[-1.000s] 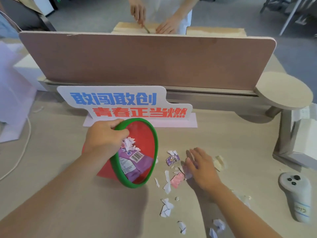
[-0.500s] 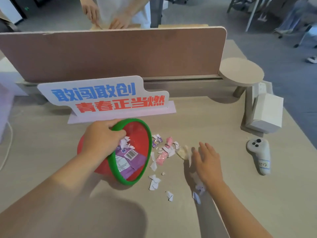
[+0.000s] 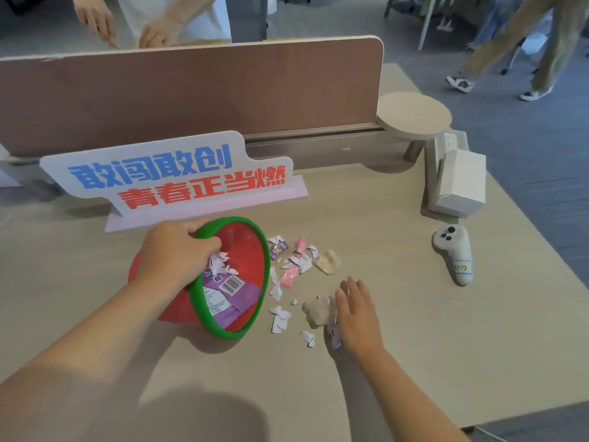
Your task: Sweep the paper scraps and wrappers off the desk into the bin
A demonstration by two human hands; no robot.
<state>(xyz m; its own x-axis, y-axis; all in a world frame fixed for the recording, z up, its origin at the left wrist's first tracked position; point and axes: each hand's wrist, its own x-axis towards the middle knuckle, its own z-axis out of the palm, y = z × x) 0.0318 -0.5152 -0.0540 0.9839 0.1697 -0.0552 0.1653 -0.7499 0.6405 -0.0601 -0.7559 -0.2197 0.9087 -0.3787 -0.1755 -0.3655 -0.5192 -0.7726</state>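
The left hand (image 3: 173, 255) hides part of the bin's (image 3: 245, 250) green rim; its fingers (image 3: 208, 242) are curled tight over the rim at about 11 o'clock, holding the red bin tipped on its side on the bench (image 3: 398, 362). Inside, a purple wrapper (image 3: 228, 295) and white scraps show, partly hidden by the rim. The right hand (image 3: 357, 314) lies flat and open, holding nothing. A crumpled beige wad (image 3: 317, 312) touches its fingers (image 3: 342, 296) at 9 o'clock. Small scraps (image 3: 333, 334) peek out from under the palm. More paper scraps and wrappers (image 3: 294, 266) lie near the bin's mouth, at about 11 o'clock from the right hand. A grey controller (image 3: 454, 255) lies well apart at 2 o'clock.
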